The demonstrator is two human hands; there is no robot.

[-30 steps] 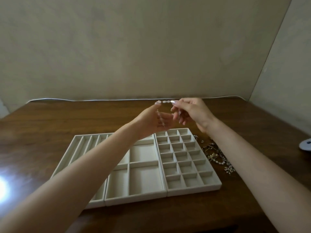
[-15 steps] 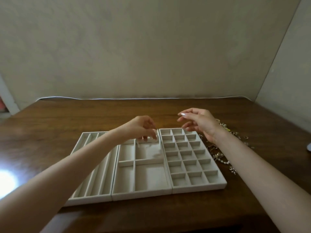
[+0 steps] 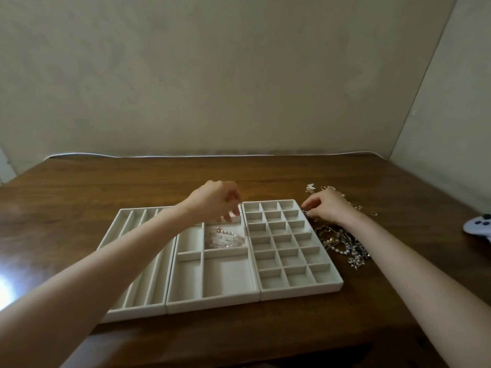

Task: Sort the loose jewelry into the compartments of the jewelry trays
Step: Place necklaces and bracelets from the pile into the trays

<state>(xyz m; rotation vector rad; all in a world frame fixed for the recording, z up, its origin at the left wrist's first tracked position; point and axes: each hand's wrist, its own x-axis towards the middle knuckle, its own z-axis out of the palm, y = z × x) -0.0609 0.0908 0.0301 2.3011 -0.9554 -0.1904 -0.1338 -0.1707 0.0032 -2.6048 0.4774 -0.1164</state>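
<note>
The wooden surface (image 3: 106, 187) carries three jewelry trays (image 3: 300, 290). Your right hand (image 3: 329, 208) reaches into the loose jewelry (image 3: 342, 243) beside them, grip unclear. Your left hand (image 3: 215, 203) hovers, loosely curled and empty, over the pearl bracelet (image 3: 227, 232) in the middle tray (image 3: 212, 301).

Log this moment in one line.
left hand above middle tray, empty | pearl bracelet in a right-side compartment | right hand on loose jewelry pile beside grid tray, grip unclear

The trays (image 3: 212, 305) are plain cream. The table (image 3: 106, 181) is dark brown with wood grain. The loose jewelry (image 3: 342, 243) is gold, silver and pearly white. The wall (image 3: 239, 75) is beige.
</note>
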